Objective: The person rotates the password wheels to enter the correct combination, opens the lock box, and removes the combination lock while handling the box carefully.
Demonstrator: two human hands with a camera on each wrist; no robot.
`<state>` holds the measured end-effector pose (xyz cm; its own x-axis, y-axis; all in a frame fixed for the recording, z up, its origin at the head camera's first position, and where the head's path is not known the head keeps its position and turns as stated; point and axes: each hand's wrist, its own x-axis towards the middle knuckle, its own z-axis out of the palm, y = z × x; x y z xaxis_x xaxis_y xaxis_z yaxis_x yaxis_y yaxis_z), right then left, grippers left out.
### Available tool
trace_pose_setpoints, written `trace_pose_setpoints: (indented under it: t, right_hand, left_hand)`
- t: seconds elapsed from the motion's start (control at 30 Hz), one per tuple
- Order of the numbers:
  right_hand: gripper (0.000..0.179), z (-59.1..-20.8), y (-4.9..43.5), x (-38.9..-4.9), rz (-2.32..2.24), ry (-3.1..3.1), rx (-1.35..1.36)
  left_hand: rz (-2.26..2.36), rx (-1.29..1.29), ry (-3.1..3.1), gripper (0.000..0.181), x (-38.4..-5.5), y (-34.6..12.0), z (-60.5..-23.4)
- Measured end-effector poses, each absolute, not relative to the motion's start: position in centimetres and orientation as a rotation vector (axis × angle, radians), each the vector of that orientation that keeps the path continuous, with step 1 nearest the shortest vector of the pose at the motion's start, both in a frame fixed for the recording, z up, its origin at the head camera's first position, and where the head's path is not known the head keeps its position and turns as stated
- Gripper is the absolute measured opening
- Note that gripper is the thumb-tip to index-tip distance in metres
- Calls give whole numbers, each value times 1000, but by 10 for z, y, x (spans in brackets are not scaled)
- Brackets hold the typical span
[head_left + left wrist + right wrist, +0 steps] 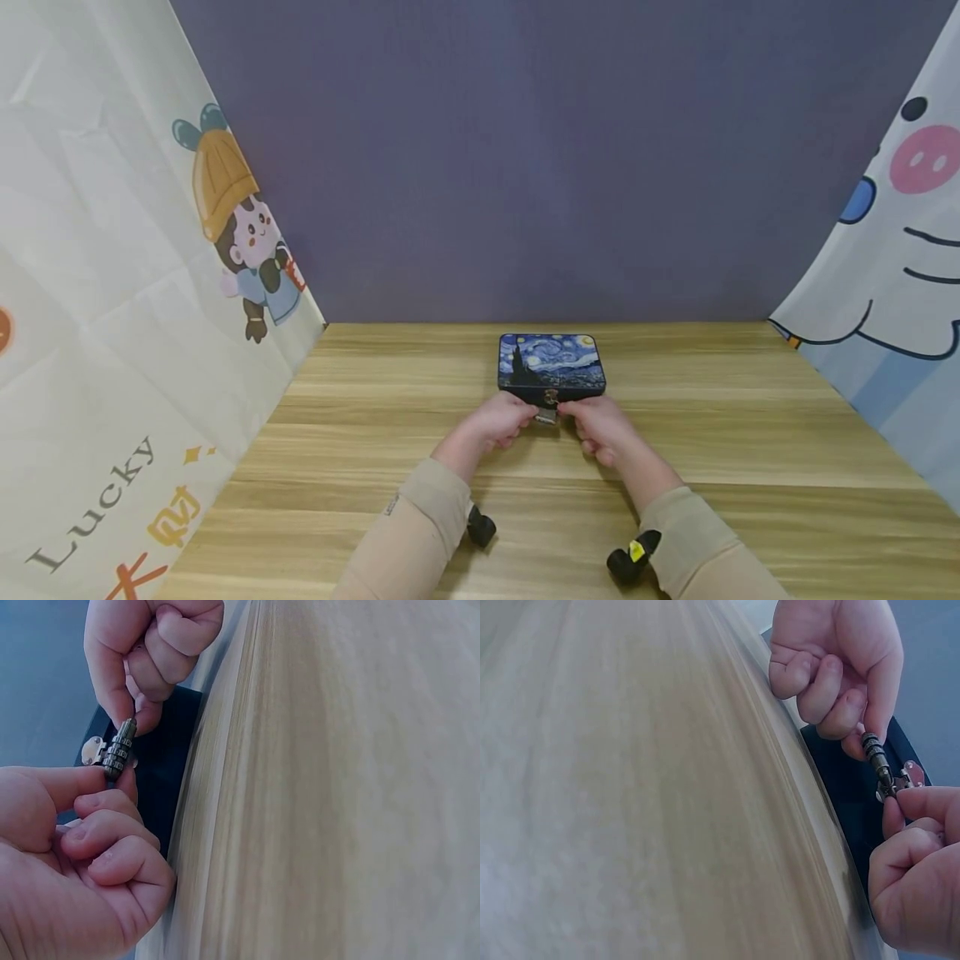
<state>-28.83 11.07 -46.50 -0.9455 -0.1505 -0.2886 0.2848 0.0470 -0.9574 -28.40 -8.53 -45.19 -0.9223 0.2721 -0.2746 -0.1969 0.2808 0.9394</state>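
Note:
A tin box (551, 360) with a swirling blue night-sky picture on its lid stands closed on the table. On its dark front is a small metal clasp (551, 394), with a combination padlock (546, 416) at it. Numbered dial rings show on the padlock (120, 752) in the left wrist view. My left hand (501, 419) pinches the body end of the padlock between thumb and forefinger. From the opposite side, my right hand (602, 427) pinches its shackle end, close to the clasp (913, 774). Fingertips partly hide the shackle, so I cannot tell whether it is released.
The wooden table (360, 400) reaches back to a dark blue-grey partition (555, 167). Printed white curtains hang at the left (97, 208) and right (900, 275). Black wrist devices (482, 527) sit below both beige sleeves, near the tabletop.

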Motion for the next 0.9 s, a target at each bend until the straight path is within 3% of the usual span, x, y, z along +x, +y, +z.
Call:
trace_pose_setpoints:
  t: [0.53,0.9]
  right_hand:
    - [25,-465,115,-287,-1928,2056,140]
    - [31,-457,121,-281,-1897,2077,76]
  left_hand:
    - [1681,-8,2246,36,-290,-80,-459]
    - [1620,137,2350,27,-285,-79,-453]
